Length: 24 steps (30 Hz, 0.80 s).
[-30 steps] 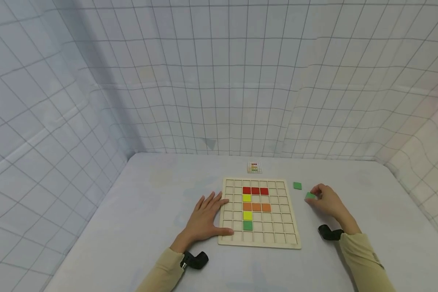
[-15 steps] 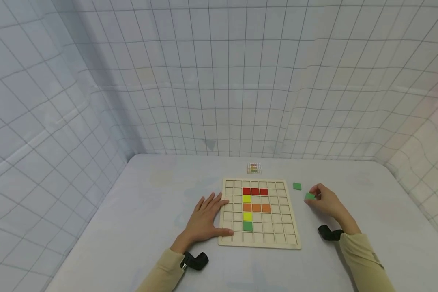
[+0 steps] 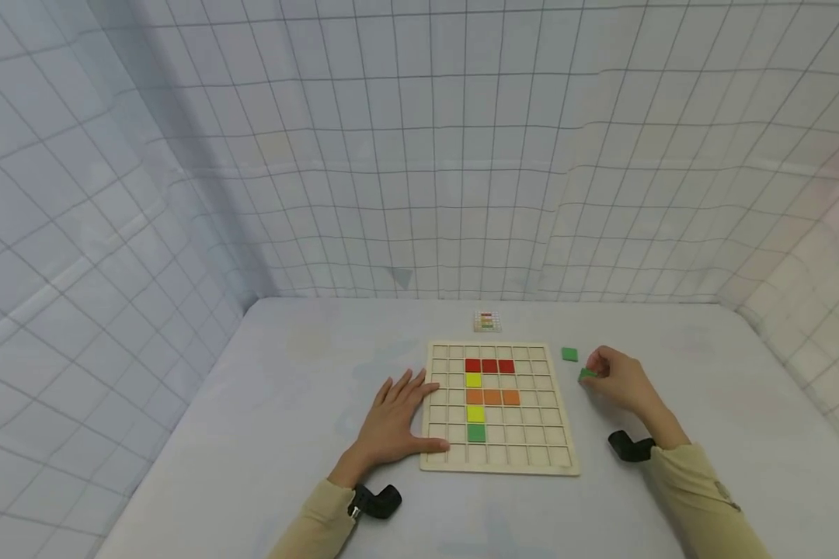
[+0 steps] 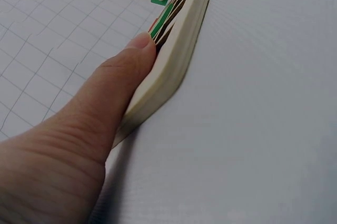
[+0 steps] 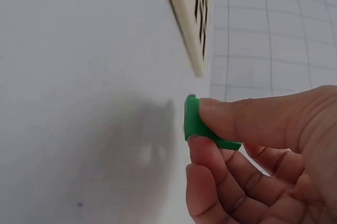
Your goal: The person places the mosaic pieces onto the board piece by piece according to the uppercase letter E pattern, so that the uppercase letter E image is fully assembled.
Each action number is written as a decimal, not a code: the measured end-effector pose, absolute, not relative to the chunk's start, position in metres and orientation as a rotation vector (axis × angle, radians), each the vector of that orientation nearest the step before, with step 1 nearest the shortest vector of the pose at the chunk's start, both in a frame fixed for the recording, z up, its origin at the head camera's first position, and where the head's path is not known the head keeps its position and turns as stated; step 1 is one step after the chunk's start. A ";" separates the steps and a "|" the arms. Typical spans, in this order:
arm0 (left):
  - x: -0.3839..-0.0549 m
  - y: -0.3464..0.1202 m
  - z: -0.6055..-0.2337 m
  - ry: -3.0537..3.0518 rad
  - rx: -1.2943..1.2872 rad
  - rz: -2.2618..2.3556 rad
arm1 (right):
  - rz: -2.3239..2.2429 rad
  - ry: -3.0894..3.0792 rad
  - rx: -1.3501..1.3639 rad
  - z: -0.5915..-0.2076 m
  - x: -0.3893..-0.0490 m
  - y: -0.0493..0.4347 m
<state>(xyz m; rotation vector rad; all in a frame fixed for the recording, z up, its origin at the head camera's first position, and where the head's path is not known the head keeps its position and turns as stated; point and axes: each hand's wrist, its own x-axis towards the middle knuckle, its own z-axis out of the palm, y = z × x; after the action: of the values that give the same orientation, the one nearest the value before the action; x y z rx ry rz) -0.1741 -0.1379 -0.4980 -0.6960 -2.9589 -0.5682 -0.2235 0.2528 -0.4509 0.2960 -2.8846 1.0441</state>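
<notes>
A pale wooden grid board (image 3: 531, 459) lies flat on the table. Its cells hold red tiles (image 3: 489, 366), yellow tiles (image 3: 475, 413), orange tiles (image 3: 492, 397) and one green tile (image 3: 476, 433). My left hand (image 3: 391, 427) rests on the board's left side, fingers spread, with the thumb over the lower left corner. To the right of the board, my right hand (image 3: 621, 380) pinches a loose green square tile (image 5: 196, 121) between thumb and fingers, and the thumb covers part of it. The right wrist view shows the tile close up, with the board's corner beyond it.
Another green tile (image 3: 569, 354) lies on the table just right of the board's upper corner. Behind the board lies a small pattern card (image 3: 487, 321) with a coloured grid. White gridded cloth (image 3: 419, 194) hangs at the back and sides.
My right hand has shifted slightly up and left with the pinched green tile, which now shows less of its face in the head view. My left hand has stayed on the board.
</notes>
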 end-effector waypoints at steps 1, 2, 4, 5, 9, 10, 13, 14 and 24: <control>-0.174 -0.138 -0.498 -2.962 -0.694 -0.565 | 1.039 -2.868 0.322 -0.448 -0.221 0.249; -0.174 -0.137 -0.498 -2.964 -0.691 -0.564 | 1.039 -2.855 0.350 -0.445 -0.219 0.245; -0.174 -0.137 -0.499 -2.967 -0.691 -0.559 | 1.055 -2.832 0.411 -0.442 -0.213 0.235; -0.174 -0.137 -0.499 -2.967 -0.694 -0.556 | 1.073 -2.826 0.443 -0.441 -0.210 0.229; -0.175 -0.136 -0.499 -2.966 -0.704 -0.568 | 1.179 -2.819 0.646 -0.444 -0.198 0.205; -0.175 -0.136 -0.499 -2.968 -0.702 -0.572 | 1.218 -2.819 0.696 -0.445 -0.195 0.199; -0.175 -0.135 -0.499 -2.974 -0.696 -0.580 | 1.328 -2.837 0.812 -0.451 -0.186 0.181; -0.175 -0.136 -0.498 -2.975 -0.695 -0.584 | 1.365 -2.845 0.839 -0.452 -0.183 0.176; -0.174 -0.136 -0.497 -2.937 -0.685 -0.592 | 1.529 -2.833 0.972 -0.461 -0.174 0.152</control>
<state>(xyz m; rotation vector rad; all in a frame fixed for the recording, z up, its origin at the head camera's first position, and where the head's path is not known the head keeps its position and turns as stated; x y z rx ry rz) -0.1744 -0.1356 -0.4967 -0.6848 -2.9375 -0.5922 -0.1741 0.1518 -0.4615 0.9722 -2.8328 1.5291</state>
